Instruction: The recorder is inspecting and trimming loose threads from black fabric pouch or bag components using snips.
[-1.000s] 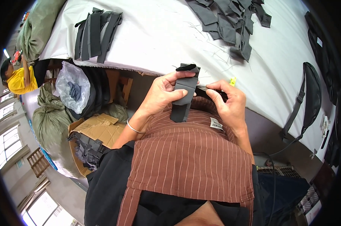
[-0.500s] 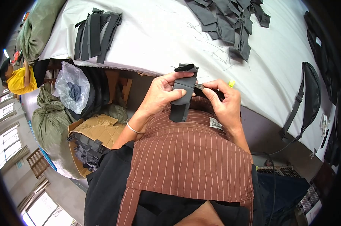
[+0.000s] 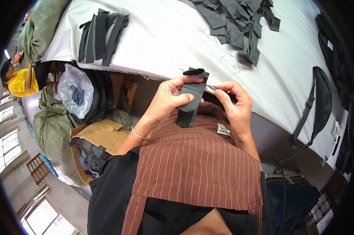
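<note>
My left hand [image 3: 171, 97] is closed on a folded dark grey fabric strip [image 3: 192, 94], thumb pressed on its face and fingers behind. The strip's top end curls over, and its lower end hangs in front of my striped brown apron [image 3: 200, 164]. Just to the right, my right hand [image 3: 235, 102] pinches a slim pointed metal tool [image 3: 211, 87]. Its tip points left at the strip, slightly apart from it. A bit of yellow shows behind the fingers; most of the tool is hidden, so its exact kind cannot be made out.
On the white-covered table [image 3: 157, 43] lie a row of grey strips [image 3: 102, 37], a heap of grey strips [image 3: 239, 27], loose threads and a black waist bag [image 3: 319, 94]. At left stand an open carton [image 3: 102, 135], a plastic-lined bin [image 3: 77, 90] and sacks. A person in yellow [image 3: 22, 82] is farther off.
The right hand has tilted and shifted slightly, so the tool's pointed tip now shows beside the strip. My left hand keeps its hold on the strip, almost unmoved.
</note>
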Demonstrator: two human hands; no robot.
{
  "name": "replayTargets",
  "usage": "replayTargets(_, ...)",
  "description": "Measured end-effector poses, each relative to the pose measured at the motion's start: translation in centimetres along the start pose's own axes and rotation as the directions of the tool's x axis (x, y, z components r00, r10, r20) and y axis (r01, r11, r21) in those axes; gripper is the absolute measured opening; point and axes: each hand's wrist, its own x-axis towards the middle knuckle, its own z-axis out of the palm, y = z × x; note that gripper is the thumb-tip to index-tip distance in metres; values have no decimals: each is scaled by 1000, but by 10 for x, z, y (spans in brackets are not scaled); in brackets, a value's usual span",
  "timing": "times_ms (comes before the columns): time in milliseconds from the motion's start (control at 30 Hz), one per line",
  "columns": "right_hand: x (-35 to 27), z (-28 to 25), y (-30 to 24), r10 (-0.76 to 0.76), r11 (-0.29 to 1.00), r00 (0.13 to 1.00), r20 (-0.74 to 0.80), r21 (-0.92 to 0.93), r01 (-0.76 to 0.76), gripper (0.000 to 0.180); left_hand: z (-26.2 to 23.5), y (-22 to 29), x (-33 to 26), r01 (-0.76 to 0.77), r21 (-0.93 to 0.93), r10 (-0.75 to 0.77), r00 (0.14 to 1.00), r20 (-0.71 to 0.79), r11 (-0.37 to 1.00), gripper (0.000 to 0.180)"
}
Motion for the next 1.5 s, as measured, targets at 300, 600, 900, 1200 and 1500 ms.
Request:
replayTargets(300, 51, -4, -55, 10, 941, 1000, 22, 339, -17, 6, 30, 25, -1, -288, 264, 285, 957, 52, 920, 43)
replayTargets(600, 43, 4, -91, -499, 823, 862, 87, -264, 503, 14, 31, 52, 18, -439, 299, 459, 888, 5, 847, 13)
replayTargets(900, 44, -2, -50, -628, 654, 766, 134, -442, 614, 42, 43, 42, 29, -418, 90, 425, 900, -98, 904, 20)
replayTargets(1200, 42, -25, -77, -487, 658, 854, 185, -565, 498, 35, 27, 32, 40, -355, 202, 386, 912, -141, 913, 22)
replayTargets(1500, 54, -33, -71, -581, 311, 734, 352, -737, 600, 17, 29, 31, 37, -302, 262, 333, 939, -83, 917, 21)
